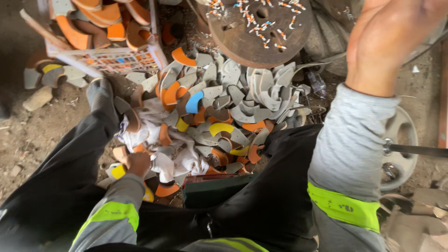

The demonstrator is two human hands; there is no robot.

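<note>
Scraps fill the middle of the head view: a heap of curved offcuts (pixel 233 107), mostly grey, with orange, yellow and one blue piece among them, lying on the dirt ground between the person's dark-trousered legs. At the lower left of the frame the left hand (pixel 138 163) reaches down into the near edge of the heap, just beside crumpled white cloth (pixel 179 161); its fingers are hidden, so whether it holds anything cannot be told. At the upper right the right hand (pixel 389 39) is raised close to the camera, loosely curled, with nothing seen in it. A white mesh basket (pixel 116 59) at the upper left holds orange and tan offcuts. A rusty round disc (pixel 261 30) sits at the top centre.
</note>
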